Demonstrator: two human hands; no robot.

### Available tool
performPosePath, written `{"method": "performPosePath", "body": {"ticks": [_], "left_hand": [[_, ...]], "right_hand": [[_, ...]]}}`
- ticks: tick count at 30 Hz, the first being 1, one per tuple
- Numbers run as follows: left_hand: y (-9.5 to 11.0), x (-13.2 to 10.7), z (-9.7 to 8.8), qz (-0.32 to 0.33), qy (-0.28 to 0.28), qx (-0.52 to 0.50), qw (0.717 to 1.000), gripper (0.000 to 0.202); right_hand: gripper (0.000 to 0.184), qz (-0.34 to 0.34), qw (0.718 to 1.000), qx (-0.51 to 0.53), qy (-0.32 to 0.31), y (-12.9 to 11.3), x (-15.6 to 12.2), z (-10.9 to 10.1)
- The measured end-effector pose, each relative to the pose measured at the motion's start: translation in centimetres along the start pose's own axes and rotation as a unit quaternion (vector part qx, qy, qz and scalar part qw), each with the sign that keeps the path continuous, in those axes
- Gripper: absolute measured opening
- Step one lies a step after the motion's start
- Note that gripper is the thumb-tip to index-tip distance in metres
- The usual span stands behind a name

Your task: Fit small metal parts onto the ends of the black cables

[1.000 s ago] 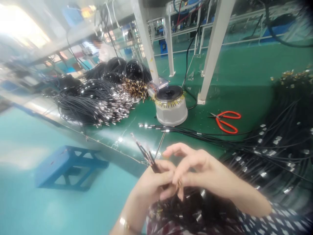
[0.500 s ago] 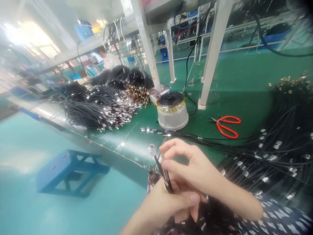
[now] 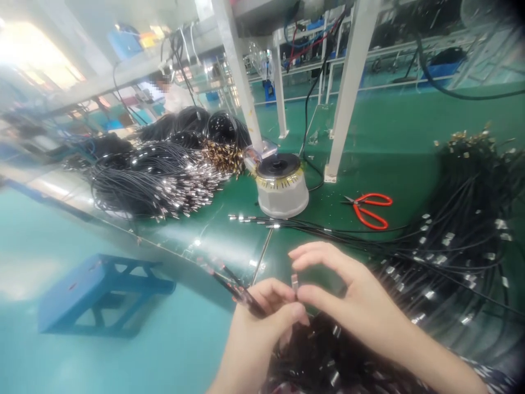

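My left hand (image 3: pixel 266 323) is closed around several black cables (image 3: pixel 229 282), whose tips stick out to the left past the thumb side. A small metal cable connector (image 3: pixel 294 280) stands upright near its fingertips. Just right of this connector is my right hand (image 3: pixel 348 295), fingers curved and apart from the thumb. The right thumb tip is beside the connector; whether it touches, I cannot tell. Beneath both hands lies a dark heap of cables (image 3: pixel 332 350) with shiny ends, partly hidden by my wrists.
Red-handled scissors (image 3: pixel 371 210) lie on the green tabletop (image 3: pixel 311 210), beside a white round dispenser (image 3: pixel 283 194). Bundled black cables (image 3: pixel 143 175) are piled left, more cables (image 3: pixel 463 202) right. Below the table edge stands a blue stool (image 3: pixel 94 295). A person (image 3: pixel 174 98) sits far back.
My right hand has moved right and its thumb and fingers have spread. My left hand has turned, so its cables now point further left. The view has shifted slightly.
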State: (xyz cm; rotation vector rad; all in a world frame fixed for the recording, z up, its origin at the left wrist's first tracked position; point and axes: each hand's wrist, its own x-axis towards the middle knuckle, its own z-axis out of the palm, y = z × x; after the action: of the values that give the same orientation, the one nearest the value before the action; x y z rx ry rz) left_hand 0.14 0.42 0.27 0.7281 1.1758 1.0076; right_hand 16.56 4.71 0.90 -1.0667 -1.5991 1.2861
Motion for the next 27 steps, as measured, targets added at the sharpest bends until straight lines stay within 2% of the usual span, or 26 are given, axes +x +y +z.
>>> {"method": "performPosePath", "body": {"ticks": [3,6,8,10,17,22,27], "left_hand": [[-0.1,-0.1,0.1,0.001,0.025,-0.008,1.0,0.018],[0.0,-0.2,0.3,0.003,0.022,-0.026,0.999,0.019],[0.1,-0.3,0.5,0.006,0.019,-0.035,0.999,0.019],[0.2,-0.3,0.6,0.007,0.018,-0.036,0.999,0.018],[0.1,-0.4,0.5,0.013,0.016,-0.016,1.0,0.018],[0.1,-0.8,0.7,0.04,0.039,0.003,0.998,0.035],[-0.1,-0.9,0.8,0.055,0.043,0.02,0.997,0.035]], "right_hand": [[0.011,0.063,0.979,0.19,0.029,0.5,0.1,-0.4],[0.021,0.147,0.922,0.358,0.008,1.1,0.0,-0.4],[0.026,0.179,0.892,0.415,-0.014,1.3,-0.2,-0.1],[0.03,0.185,0.878,0.441,-0.031,1.3,-0.4,0.3],[0.032,0.152,0.896,0.414,-0.052,1.1,-0.3,1.0],[0.034,0.137,0.904,0.399,-0.063,0.4,-0.1,1.2],[0.036,0.142,0.91,0.387,-0.051,0.2,-0.2,1.2]]}}
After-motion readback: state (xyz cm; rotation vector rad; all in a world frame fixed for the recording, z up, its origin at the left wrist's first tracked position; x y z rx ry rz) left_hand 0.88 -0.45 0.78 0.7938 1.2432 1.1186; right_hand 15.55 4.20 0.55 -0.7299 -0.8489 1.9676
